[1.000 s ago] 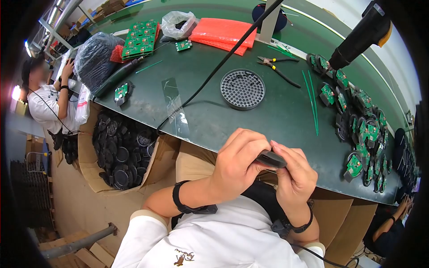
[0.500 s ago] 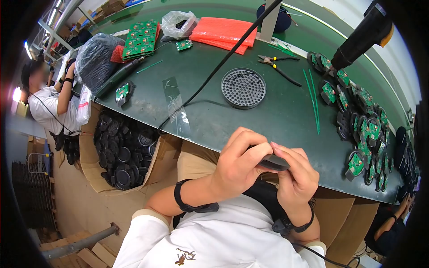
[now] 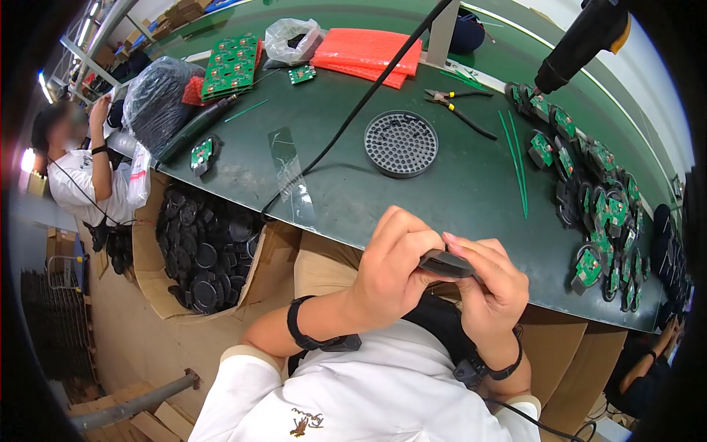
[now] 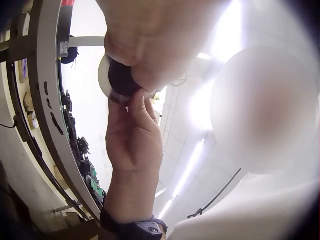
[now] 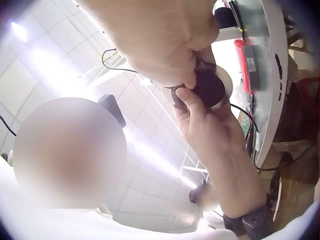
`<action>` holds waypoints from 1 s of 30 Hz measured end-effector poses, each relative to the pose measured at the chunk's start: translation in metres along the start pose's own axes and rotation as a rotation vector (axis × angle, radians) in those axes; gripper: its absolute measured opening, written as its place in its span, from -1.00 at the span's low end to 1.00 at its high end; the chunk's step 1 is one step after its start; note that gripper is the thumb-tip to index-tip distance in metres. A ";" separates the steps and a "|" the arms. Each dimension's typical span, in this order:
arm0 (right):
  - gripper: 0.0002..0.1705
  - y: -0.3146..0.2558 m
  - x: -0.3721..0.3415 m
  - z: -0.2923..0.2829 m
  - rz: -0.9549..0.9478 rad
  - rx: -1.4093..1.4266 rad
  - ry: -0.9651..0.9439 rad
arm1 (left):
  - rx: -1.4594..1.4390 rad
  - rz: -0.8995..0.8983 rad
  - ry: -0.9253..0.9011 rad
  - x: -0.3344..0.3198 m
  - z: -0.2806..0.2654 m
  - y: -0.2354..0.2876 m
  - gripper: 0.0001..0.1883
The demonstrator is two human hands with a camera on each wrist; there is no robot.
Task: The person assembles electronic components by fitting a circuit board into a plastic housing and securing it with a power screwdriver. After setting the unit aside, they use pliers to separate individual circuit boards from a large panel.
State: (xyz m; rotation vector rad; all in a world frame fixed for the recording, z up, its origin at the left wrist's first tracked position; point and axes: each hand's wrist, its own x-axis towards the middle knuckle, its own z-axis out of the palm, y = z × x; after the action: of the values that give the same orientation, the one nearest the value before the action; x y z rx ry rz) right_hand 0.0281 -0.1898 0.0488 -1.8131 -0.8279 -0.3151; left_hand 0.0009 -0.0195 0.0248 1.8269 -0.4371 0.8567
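Observation:
Above the table's near edge, both hands hold a black round plastic case (image 3: 445,265), with a small slot in its rim turned up toward the head view. My left hand (image 3: 398,258) grips its left side with curled fingers and the thumb beneath. On the other side my right hand (image 3: 490,287) pinches the rim between fingertips and thumb. From the right wrist, the dark flat face of the case (image 5: 210,90) shows between the two hands. The left wrist view has part of the same dark disc (image 4: 121,77), with the left hand (image 4: 155,45) covering the rest.
A round perforated tray (image 3: 401,144) with small black pieces lies ahead, pliers (image 3: 460,110) beyond it. Cases with green circuit boards (image 3: 607,206) pile up at right under a black power tool (image 3: 582,48). A cardboard box (image 3: 147,272) of black cases stands lower left; a cable (image 3: 353,118) crosses the table.
The case tilted so its slot went out of sight half a second ago, then tilted back to show it. Both hands stay in nearly the same place. The person at left has raised an arm.

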 end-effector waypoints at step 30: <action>-0.67 0.004 0.004 -0.002 -0.019 0.028 0.018 | -0.123 -0.155 -0.160 0.006 -0.013 0.003 -0.56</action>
State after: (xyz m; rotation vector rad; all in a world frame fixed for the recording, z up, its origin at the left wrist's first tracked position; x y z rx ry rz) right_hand 0.0340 -0.1907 0.0492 -1.7748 -0.8330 -0.3303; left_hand -0.0013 -0.0082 0.0336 1.7961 -0.4335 0.5683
